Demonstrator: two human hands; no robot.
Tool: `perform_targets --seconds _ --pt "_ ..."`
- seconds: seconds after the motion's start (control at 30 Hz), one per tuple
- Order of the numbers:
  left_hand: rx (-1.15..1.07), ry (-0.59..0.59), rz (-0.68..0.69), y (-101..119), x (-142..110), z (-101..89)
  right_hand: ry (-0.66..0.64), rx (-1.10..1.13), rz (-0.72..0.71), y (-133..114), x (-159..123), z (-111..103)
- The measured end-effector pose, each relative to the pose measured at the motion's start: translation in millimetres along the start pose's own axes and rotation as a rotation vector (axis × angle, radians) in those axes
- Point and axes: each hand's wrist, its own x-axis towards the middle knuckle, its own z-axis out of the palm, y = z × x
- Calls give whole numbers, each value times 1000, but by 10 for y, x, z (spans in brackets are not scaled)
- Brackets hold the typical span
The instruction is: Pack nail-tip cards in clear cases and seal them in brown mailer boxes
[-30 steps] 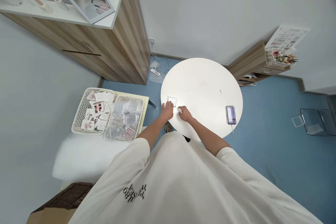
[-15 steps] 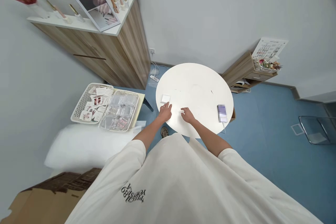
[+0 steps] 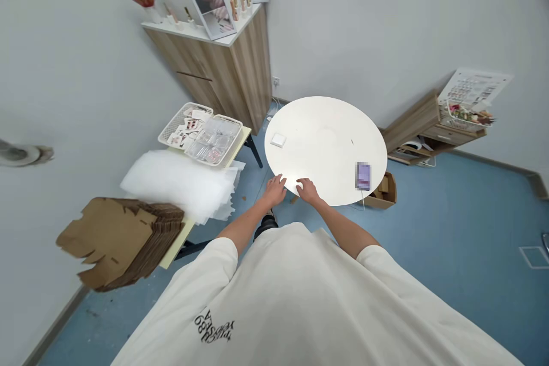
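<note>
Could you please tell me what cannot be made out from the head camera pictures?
Head view only:
Phone: its face is pixelated.
White square: too small to tell what it is.
Packets in the clear tray: too small to read.
Cardboard box: partly hidden by the table.

Upside-down black print (image 3: 213, 326) on the white T-shirt (image 3: 300, 297) reads "89".
</note>
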Motion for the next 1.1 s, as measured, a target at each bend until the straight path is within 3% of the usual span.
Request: perform_targets --seconds 0.27,0.47,0.67,0.83,0.97,1.1 --pt "4 98 -232 -308 -827 -206 -69 -69 -192 -580 -58 189" --pt "-43 207 -393 -731 -1668 -432 -151 -146 -403 -1495 -50 571" --pt "-94 357 -525 -1349 -2812 -546 -264 -162 -603 -2681 -294 1290" --pt "-82 510 -641 -2031 -3766 -627 -264 -141 -812 -3565 -592 1934" --pt "-50 453 -777 -2601 -4320 -728 -257 -169 -957 -4124 -794 2252" --pt "-44 340 -858 -2964 -4617 -741 -278 -237 -1058 -4511 -897 2423"
